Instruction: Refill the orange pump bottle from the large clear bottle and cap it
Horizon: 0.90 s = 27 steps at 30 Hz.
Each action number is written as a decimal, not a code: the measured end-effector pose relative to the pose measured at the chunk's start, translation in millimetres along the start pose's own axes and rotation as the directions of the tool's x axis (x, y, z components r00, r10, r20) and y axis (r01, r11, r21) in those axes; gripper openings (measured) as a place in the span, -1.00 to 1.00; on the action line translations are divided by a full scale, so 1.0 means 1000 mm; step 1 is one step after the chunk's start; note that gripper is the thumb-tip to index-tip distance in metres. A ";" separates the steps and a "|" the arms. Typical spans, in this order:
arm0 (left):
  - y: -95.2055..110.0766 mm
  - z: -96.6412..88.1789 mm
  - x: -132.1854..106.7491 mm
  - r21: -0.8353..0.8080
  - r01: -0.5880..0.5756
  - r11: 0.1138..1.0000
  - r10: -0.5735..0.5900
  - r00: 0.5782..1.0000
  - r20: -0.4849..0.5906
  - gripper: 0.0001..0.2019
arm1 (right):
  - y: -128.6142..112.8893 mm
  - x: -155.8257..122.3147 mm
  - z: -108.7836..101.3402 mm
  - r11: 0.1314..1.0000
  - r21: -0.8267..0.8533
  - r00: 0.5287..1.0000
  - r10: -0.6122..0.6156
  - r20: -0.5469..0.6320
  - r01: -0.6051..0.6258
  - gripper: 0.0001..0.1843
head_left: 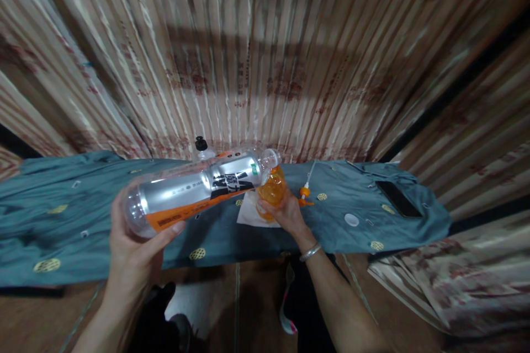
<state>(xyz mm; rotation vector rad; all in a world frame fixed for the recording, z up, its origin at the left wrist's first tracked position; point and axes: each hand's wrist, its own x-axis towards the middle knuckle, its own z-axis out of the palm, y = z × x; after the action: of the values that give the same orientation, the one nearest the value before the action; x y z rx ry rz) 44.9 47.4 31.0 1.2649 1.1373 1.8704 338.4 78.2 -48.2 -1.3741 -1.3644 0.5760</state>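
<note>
My left hand (138,248) is wrapped round the base of a large clear plastic bottle (178,190) with a silver and orange label. The bottle is tilted nearly level, its open mouth over an orange bottle (271,190). My right hand (285,209) grips that orange bottle, which stands on a white cloth (250,210). Whether liquid passes between them I cannot tell. To the right of this hand lies an orange pump head (305,193) with its thin clear tube.
A clear bottle with a black cap (201,144) stands behind the large bottle. On the right are a white round lid (351,220) and a black phone (398,198). A blue-green patterned cloth (83,220) covers the narrow table; a curtain (248,55) hangs behind.
</note>
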 end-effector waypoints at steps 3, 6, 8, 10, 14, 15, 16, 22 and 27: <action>-0.003 -0.002 -0.001 -0.040 0.090 0.995 -0.091 0.995 -0.032 0.06 | 0.001 0.000 0.001 1.000 0.007 1.000 0.001 -0.001 -0.001 -0.18; -0.007 -0.005 -0.002 -0.023 0.106 0.994 -0.106 0.994 -0.033 0.06 | 0.001 0.000 0.002 1.000 0.024 1.000 0.003 -0.001 -0.003 -0.17; -0.009 -0.007 -0.003 -0.011 0.115 0.993 -0.115 0.993 -0.025 0.06 | 0.001 0.000 0.002 1.000 0.021 1.000 0.014 0.002 -0.014 -0.18; -0.011 -0.008 -0.004 -0.004 0.126 0.992 -0.126 0.992 -0.022 0.06 | 0.000 0.000 0.001 1.000 0.008 1.000 0.023 0.003 -0.023 -0.20; -0.019 -0.012 -0.006 0.001 0.125 0.992 -0.125 0.992 -0.030 0.05 | 0.000 0.000 0.002 1.000 0.010 1.000 0.003 -0.005 -0.003 -0.21; -0.022 -0.015 -0.006 0.007 0.126 0.992 -0.126 0.992 -0.027 0.05 | 0.001 0.000 0.002 1.000 0.011 1.000 -0.005 -0.008 0.006 -0.21; -0.026 -0.018 -0.006 0.013 0.125 0.992 -0.125 0.992 -0.018 0.07 | 0.001 0.000 0.002 1.000 0.008 1.000 -0.012 -0.012 0.012 -0.20; -0.045 -0.034 -0.008 0.076 0.159 0.984 -0.165 0.983 0.080 0.11 | 0.001 0.000 0.002 1.000 0.006 1.000 -0.016 -0.002 0.016 -0.21; -0.049 -0.034 -0.013 0.092 0.190 0.978 -0.198 0.976 0.091 0.09 | 0.000 0.000 0.002 1.000 0.003 1.000 -0.017 0.000 0.017 -0.25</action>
<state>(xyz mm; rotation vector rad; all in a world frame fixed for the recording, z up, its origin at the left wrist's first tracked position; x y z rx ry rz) 18.6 47.9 -24.5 1.2299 1.2477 1.6147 337.1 78.8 -48.9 -1.3589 -1.3731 0.5667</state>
